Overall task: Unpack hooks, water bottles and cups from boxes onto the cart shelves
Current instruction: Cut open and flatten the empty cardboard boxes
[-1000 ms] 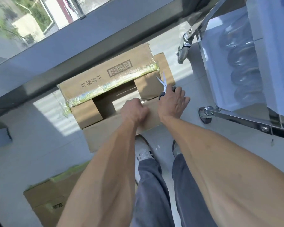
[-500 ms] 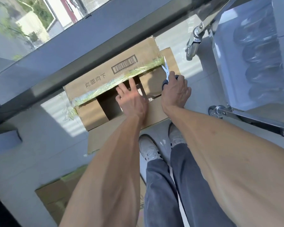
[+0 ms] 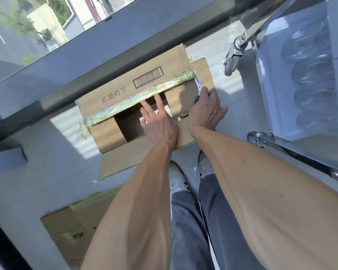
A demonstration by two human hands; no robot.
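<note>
The brown box sits on the floor at 12 o'clock, flaps open. The left hand reaches in, fingers straight and wide. The right hand holds scissors at the box's 3 o'clock edge. The cart stands at 2 o'clock.

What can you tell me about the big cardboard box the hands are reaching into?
The cardboard box is brown and lies on the pale floor by a window. Its top flaps are open: the far flap shows a printed barcode and Chinese characters, with torn greenish tape along its edge. The near flap folds down toward the person's shoes. The left hand reaches into the dark opening with straight fingers. The right hand rests at the right side, gripping scissors. What is inside cannot be made out.
</note>
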